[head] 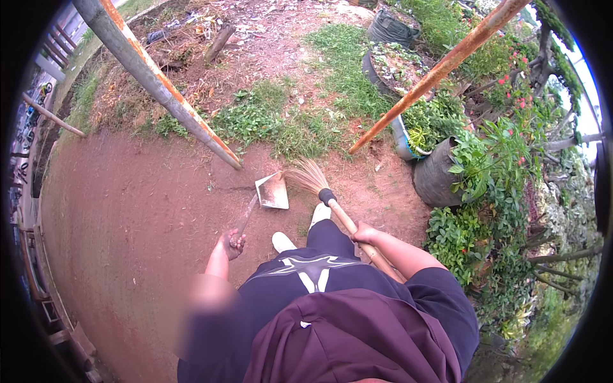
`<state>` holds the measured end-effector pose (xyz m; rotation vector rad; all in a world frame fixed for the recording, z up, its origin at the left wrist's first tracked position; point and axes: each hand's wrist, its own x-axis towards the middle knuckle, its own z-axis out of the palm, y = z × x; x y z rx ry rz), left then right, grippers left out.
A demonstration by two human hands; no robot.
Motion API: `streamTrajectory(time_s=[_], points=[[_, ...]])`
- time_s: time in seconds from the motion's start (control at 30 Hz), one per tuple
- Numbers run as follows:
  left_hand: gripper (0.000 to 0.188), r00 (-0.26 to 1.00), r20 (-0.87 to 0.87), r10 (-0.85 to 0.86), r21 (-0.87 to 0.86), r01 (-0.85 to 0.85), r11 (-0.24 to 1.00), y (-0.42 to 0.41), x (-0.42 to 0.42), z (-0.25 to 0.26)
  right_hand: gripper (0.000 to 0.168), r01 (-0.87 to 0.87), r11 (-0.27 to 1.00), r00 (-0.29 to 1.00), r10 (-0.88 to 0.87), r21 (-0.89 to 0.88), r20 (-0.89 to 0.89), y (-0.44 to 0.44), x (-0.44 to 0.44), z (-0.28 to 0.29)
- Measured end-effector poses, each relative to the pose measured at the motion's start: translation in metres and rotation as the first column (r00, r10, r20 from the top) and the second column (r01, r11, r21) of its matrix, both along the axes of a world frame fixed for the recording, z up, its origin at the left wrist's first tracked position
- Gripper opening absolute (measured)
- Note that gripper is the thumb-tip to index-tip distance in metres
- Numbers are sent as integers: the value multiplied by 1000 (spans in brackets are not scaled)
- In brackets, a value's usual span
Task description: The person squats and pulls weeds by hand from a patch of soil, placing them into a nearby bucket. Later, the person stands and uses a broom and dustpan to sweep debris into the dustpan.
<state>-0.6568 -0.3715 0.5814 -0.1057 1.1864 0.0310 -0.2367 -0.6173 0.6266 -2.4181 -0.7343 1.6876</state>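
My left hand (233,243) is closed around the handle (249,213) of a dustpan. The dustpan's pale, dirt-stained pan (273,191) is low over the bare soil ahead of my feet; whether it touches the ground I cannot tell. My right hand (365,233) grips the thick, light wooden handle (342,215) of a broom. The broom's tan bristles (306,177) fan out to the left, with their tips beside the dustpan's right edge. A dark band (327,195) binds the bristles to the handle.
Two rusty metal poles (191,115) (440,72) rise from the ground ahead, left and right. Grass and weeds (258,115) edge the reddish soil (134,206). Planter bags (436,177) and dense shrubs (498,230) line the right side. A wooden stump (220,43) stands farther off amid litter.
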Motion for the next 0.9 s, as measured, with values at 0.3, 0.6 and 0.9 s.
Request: streamTrajectory(time_s=[0.3, 0.6, 0.9], points=[[28, 983, -12, -181, 70, 182, 981, -28, 30, -17, 64, -190, 981, 954, 194, -40, 229, 6, -38, -9], [24, 931, -176, -320, 245, 356, 902, -11, 38, -13, 63, -27, 998, 938, 45, -56, 344, -71, -24, 118], [20, 997, -81, -10, 171, 23, 985, 44, 96, 28, 71, -45, 999, 874, 28, 24, 486, 58, 74, 65]])
